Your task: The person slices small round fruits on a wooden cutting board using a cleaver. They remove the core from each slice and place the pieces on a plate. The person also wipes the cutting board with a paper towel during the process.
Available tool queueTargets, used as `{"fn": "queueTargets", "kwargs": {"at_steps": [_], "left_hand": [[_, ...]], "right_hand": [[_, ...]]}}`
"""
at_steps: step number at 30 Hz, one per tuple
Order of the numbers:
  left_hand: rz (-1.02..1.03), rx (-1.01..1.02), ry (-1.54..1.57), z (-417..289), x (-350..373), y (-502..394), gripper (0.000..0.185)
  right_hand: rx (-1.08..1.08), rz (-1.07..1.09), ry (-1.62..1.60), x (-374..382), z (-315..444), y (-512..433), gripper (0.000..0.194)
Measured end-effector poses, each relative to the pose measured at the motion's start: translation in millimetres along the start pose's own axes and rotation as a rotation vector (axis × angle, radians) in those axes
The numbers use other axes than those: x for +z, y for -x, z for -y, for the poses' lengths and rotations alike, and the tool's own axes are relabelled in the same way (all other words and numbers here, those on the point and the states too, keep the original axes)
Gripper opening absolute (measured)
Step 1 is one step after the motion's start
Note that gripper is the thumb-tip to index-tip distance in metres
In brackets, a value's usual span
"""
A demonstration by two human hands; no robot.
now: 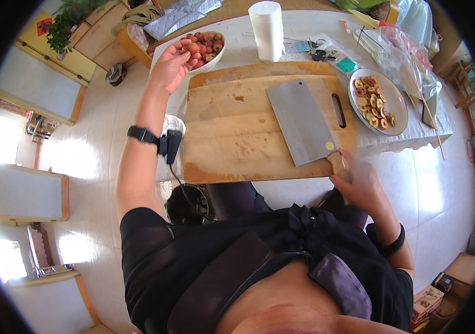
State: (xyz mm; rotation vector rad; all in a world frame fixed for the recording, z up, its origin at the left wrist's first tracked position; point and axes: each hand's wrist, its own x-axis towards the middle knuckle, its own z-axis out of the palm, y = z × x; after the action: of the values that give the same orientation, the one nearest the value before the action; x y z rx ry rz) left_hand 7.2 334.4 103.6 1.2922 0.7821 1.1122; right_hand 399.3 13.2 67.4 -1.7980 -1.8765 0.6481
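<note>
My left hand (173, 69) is raised at the near side of a white bowl (209, 69) heaped with small red fruits (209, 41) that look like hawthorns. Between its thumb and fingers is one red fruit (192, 48). My right hand (360, 183), partly blurred, grips the wooden handle (337, 165) of a cleaver. The broad steel blade (300, 121) lies flat on a wooden cutting board (229, 137), with a pale round bit (329, 145) stuck near the handle. To the board's right, a white plate (396, 100) carries halved and sliced fruit pieces (373, 102).
A paper towel roll (266, 33) stands behind the board, with keys (320, 54) to its right. Plastic bags (408, 54) and thin sticks (433, 125) lie at the table's right. A white container (174, 124) sits left of the board, partly behind my wrist device (173, 146).
</note>
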Motion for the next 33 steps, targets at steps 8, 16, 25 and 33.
{"fn": "queueTargets", "kwargs": {"at_steps": [8, 16, 25, 33], "left_hand": [[0.237, -0.147, 0.369, 13.2, 85.8, 142.1, 0.028], [0.115, -0.208, 0.413, 44.4, 137.8, 200.9, 0.028], [-0.100, 0.315, -0.782, 85.0, 177.9, 213.9, 0.022], [-0.224, 0.393, -0.922, 87.2, 186.0, 222.1, 0.022]], "right_hand": [[0.381, 0.336, -0.797, -9.3, -13.8, -8.0, 0.045], [0.280, 0.309, -1.151, -4.0, -11.3, -6.3, 0.041], [-0.116, 0.103, -0.875, -22.6, 10.0, 13.8, 0.062], [-0.069, 0.405, -0.605, -21.1, 23.3, 14.2, 0.055]]}}
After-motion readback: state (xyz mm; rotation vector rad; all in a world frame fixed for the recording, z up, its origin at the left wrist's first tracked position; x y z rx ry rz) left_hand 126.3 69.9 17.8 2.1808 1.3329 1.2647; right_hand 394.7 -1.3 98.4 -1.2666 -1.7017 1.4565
